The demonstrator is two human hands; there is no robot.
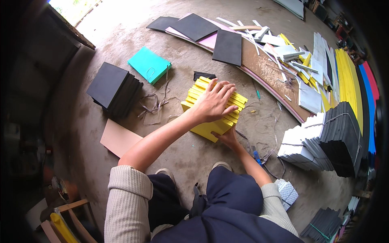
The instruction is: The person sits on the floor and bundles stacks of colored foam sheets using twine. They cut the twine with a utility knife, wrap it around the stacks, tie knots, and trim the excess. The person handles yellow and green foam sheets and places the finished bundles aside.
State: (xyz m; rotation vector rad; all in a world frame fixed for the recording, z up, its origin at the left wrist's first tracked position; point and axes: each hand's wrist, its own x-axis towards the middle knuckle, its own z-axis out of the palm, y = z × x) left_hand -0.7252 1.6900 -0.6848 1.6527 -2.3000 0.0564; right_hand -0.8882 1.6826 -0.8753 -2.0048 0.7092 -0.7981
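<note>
In the head view, the yellow stack (204, 130) is seen on the floor (186, 154) in front of the feet, its layered edges turned upward. The left hand (215, 102) is laid across these edges from above, its fingers stretched out and slightly parted, not clamped. By the right hand (229, 137) the stack's lower right corner is gripped; the thumb is pressed to the near face, and the other fingers are hidden behind it.

Just beyond the stack a small black piece (204, 75) is partly covered by it. To the left, a green stack (148, 64), a black stack (108, 84) and tangled string (155, 106) are seen, with a pink sheet (119, 137) partly covered by the left forearm. Near the right forearm a blue tool (257, 157) is seen. Farther right, a white stack (298, 141) is set beside bound dark sheets (344, 135). Beyond, a brown board (259, 65) is strewn with offcuts (289, 52).
</note>
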